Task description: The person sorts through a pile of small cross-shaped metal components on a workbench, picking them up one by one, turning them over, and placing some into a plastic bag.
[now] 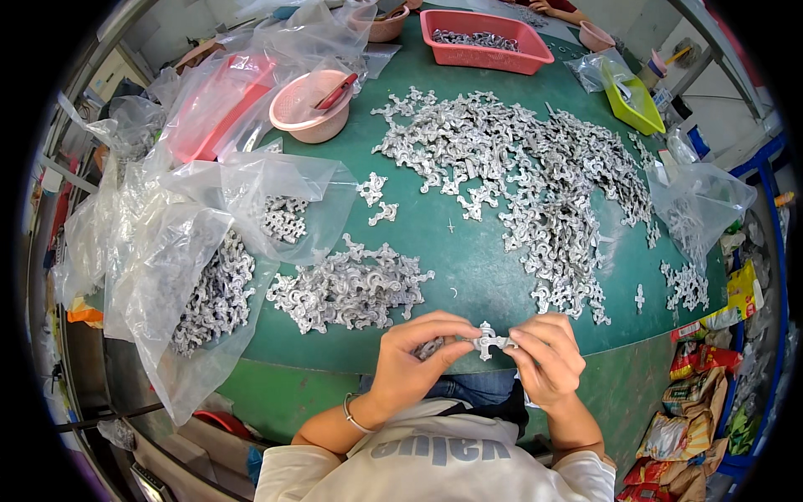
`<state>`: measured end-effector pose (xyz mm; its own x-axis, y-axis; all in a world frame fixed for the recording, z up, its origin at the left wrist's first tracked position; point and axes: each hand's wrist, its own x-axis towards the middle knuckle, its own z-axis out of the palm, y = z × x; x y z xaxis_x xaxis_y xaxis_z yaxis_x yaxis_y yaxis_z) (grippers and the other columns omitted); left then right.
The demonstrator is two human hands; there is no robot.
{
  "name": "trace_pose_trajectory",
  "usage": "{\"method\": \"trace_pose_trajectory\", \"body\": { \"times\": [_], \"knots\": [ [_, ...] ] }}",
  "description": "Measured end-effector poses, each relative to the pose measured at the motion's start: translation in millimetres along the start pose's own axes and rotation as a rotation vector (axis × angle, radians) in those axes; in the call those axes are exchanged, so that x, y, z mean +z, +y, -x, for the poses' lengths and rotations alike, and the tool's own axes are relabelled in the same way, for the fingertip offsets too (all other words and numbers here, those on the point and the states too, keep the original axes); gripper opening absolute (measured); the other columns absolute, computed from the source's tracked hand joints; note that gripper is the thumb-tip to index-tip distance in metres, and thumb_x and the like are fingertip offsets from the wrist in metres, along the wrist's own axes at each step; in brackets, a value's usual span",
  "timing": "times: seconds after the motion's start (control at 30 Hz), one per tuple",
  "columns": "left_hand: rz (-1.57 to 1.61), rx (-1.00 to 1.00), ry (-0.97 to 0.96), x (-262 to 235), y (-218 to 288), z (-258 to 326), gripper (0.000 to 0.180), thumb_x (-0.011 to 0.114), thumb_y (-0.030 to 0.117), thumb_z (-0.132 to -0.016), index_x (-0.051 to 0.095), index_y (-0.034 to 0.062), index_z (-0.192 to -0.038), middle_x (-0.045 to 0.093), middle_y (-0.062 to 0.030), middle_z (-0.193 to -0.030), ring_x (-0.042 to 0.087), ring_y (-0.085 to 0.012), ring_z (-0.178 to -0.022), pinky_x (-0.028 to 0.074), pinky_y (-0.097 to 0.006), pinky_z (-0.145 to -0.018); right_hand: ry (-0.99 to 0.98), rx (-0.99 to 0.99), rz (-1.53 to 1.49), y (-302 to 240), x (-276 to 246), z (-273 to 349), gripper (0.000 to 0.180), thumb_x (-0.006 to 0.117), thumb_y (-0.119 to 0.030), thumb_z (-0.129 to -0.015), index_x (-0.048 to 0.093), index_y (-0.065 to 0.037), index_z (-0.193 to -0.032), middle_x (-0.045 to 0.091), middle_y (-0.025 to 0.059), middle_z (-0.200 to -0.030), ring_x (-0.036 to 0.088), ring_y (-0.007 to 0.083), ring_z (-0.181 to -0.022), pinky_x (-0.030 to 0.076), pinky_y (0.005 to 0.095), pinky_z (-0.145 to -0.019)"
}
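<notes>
Close to the table's near edge, my left hand [416, 356] pinches one side of a small grey metal casting [486, 341] between thumb and fingers. More metal shows inside its curled fingers, partly hidden. On the other side of the casting, my right hand [548, 356] grips its end with thumb and fingertips. The casting has a knobbed, branching shape and is held above the edge. A heap of similar castings [351, 286] lies just beyond my left hand. Farther off spreads a much larger pile [502, 151], reaching down towards my right hand.
Clear plastic bags [159, 243] with castings cover the table's left side; another bag [698, 201] lies right. A pink bowl [305, 100] holds a red-handled tool [336, 90]. Beyond are a red tray [485, 54], a yellow-green bin [636, 107] and another person's hand [542, 7].
</notes>
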<state>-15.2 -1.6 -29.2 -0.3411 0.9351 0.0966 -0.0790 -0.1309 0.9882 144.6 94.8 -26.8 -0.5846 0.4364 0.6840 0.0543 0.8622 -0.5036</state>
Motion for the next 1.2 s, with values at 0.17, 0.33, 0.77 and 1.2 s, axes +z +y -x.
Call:
{"method": "trace_pose_trajectory", "body": {
  "times": [0.17, 0.33, 0.77, 1.2],
  "knots": [
    [-0.018, 0.019, 0.0, 0.9, -1.4, 0.1, 0.013, 0.064, -0.004, -0.073, 0.064, -0.0028, -0.086, 0.063, -0.0113, -0.084, 0.058, -0.0157, -0.076, 0.044, -0.025, -0.068, 0.011, 0.047, -0.016, 0.0, 0.9, 1.4, 0.028, 0.071, 0.005, -0.06, 0.062, 0.003, -0.087, 0.06, 0.0115, -0.079, 0.056, 0.0249, -0.069, 0.044, 0.0322, -0.06],
    [-0.195, -0.086, -0.066, -2.2, 0.5, -1.0, 0.015, 0.066, -0.002, -0.072, 0.065, -0.0007, -0.086, 0.063, -0.0082, -0.079, 0.056, -0.0126, -0.069, 0.043, -0.024, -0.062, -0.034, 0.292, -0.23, 4.1, 5.6, 6.0, 0.016, 0.067, 0.005, -0.067, 0.062, 0.003, -0.082, 0.061, 0.0118, -0.077, 0.056, 0.0227, -0.068, 0.044, 0.0307, -0.061],
    [-0.963, 0.06, 0.49, -76.6, -19.8, -13.4, 0.009, 0.062, 0.003, -0.077, 0.059, -0.0054, -0.079, 0.053, -0.0134, -0.066, 0.051, -0.0243, -0.057, 0.04, -0.033, -0.056, -0.083, 0.514, 0.815, 89.3, 6.3, 12.4, 0.017, 0.066, -0.013, -0.073, 0.062, -0.002, -0.085, 0.055, 0.0098, -0.084, 0.048, 0.0266, -0.083, 0.033, 0.0364, -0.073],
    [-0.831, 0.101, 0.482, -53.1, -6.7, -8.9, 0.013, 0.064, 0.001, -0.075, 0.06, 0.0012, -0.087, 0.053, -0.0075, -0.068, 0.047, -0.0153, -0.055, 0.04, -0.028, -0.054, 0.27, 0.972, -0.411, 63.1, 0.0, 22.6, 0.015, 0.057, -0.01, -0.085, 0.063, 0.003, -0.081, 0.062, 0.0047, -0.069, 0.054, 0.0077, -0.06, 0.042, 0.0211, -0.057]
  ]
}}
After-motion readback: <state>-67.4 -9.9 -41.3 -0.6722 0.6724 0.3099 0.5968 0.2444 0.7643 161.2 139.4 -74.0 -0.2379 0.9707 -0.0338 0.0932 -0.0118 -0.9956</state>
